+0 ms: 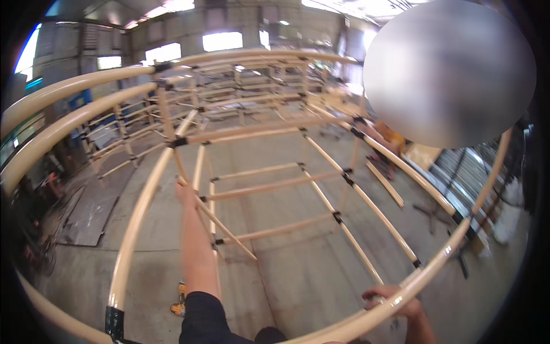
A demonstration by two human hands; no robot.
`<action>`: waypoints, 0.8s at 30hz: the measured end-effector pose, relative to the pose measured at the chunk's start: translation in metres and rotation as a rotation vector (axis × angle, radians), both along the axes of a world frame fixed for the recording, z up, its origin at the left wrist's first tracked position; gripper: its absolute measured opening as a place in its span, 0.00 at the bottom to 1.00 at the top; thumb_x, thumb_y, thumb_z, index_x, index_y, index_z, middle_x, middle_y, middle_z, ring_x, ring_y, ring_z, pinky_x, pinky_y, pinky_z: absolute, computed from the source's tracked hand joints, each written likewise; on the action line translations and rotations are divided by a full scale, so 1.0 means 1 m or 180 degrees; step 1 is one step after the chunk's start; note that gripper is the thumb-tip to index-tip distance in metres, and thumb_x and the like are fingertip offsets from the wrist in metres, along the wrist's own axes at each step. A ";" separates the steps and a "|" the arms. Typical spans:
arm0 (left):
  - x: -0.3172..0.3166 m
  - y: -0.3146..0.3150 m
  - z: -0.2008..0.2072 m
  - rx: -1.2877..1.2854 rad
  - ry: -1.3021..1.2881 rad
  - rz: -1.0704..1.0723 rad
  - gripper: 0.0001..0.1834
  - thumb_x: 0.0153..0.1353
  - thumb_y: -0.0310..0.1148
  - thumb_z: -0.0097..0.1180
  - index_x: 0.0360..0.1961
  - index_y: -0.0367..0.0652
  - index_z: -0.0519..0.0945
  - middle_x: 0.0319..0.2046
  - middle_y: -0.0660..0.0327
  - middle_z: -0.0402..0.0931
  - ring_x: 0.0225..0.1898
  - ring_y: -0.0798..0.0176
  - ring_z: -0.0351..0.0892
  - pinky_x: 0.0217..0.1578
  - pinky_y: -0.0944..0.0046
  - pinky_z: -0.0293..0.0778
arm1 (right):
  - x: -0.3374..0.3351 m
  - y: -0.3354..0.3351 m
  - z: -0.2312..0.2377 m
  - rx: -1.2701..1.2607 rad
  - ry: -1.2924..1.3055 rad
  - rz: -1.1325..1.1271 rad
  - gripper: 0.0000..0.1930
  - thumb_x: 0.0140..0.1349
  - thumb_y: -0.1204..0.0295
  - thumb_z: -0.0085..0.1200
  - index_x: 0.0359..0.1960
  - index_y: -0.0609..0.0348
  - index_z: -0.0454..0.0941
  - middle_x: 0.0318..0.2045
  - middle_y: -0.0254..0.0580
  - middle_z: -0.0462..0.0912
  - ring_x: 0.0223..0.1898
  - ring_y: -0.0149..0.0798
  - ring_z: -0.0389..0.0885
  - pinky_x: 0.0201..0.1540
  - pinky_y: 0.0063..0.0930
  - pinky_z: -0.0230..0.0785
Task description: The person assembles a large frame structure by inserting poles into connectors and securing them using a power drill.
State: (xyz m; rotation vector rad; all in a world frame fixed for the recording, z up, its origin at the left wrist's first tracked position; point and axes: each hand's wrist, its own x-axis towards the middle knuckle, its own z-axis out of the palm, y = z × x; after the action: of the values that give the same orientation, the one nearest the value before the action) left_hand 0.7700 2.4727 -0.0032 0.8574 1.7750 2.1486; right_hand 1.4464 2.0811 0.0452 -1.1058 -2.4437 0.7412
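My left arm reaches forward into a frame of beige pipes (143,198) joined by black connectors (179,142). My left hand (185,192) is closed round a thin beige pipe (229,234) that slants down to the right inside the frame. At the lower right, my right hand (401,299) is beside the curved near rail (427,272), which crosses in front of it. Its fingers are curled near the lower end of an inner pipe (361,249); what lies in them is partly hidden and I cannot make it out.
A yellow and black power tool (179,299) lies on the concrete floor (286,195) left of my legs. Another person (391,140) is low down beyond the right rail, near loose pipes (385,183). More pipe racks (240,86) stand behind. A dark sheet (90,209) lies left.
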 end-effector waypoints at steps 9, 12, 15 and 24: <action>0.058 -0.103 0.028 -0.0055 0.0315 -0.0459 0.11 0.66 0.33 0.59 0.41 0.35 0.77 0.32 0.55 0.82 0.30 0.61 0.82 0.30 0.61 0.78 | -0.055 0.009 -0.005 0.0012 0.0333 0.0426 0.22 0.65 0.55 0.59 0.54 0.55 0.78 0.44 0.49 0.82 0.49 0.52 0.80 0.52 0.40 0.72; 0.139 -0.172 0.038 0.0342 -0.0274 -0.0819 0.10 0.68 0.33 0.58 0.41 0.35 0.77 0.36 0.53 0.82 0.37 0.61 0.84 0.32 0.62 0.80 | -0.046 -0.005 -0.011 0.0191 0.0783 0.0446 0.20 0.63 0.54 0.62 0.46 0.56 0.79 0.40 0.47 0.81 0.48 0.53 0.80 0.50 0.42 0.72; 0.221 -0.298 0.059 0.0567 0.0305 -0.0877 0.17 0.74 0.35 0.50 0.54 0.32 0.73 0.51 0.47 0.79 0.52 0.52 0.81 0.51 0.51 0.80 | -0.025 -0.027 -0.039 0.0166 0.1377 0.0243 0.18 0.63 0.58 0.62 0.47 0.57 0.80 0.41 0.46 0.83 0.44 0.51 0.82 0.47 0.41 0.74; 0.267 -0.688 0.022 0.1909 0.0005 -0.0788 0.18 0.76 0.45 0.45 0.53 0.43 0.76 0.58 0.61 0.76 0.69 0.42 0.66 0.69 0.39 0.66 | -0.010 -0.036 -0.106 -0.2098 0.3268 -0.0342 0.20 0.74 0.63 0.50 0.61 0.63 0.71 0.47 0.51 0.84 0.46 0.42 0.85 0.42 0.31 0.80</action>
State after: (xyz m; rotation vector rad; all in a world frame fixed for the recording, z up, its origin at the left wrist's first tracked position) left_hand 1.0374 1.7849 0.0191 1.1297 0.9474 2.5236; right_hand 1.4361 2.0453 -0.0611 -0.7217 -1.2838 1.6313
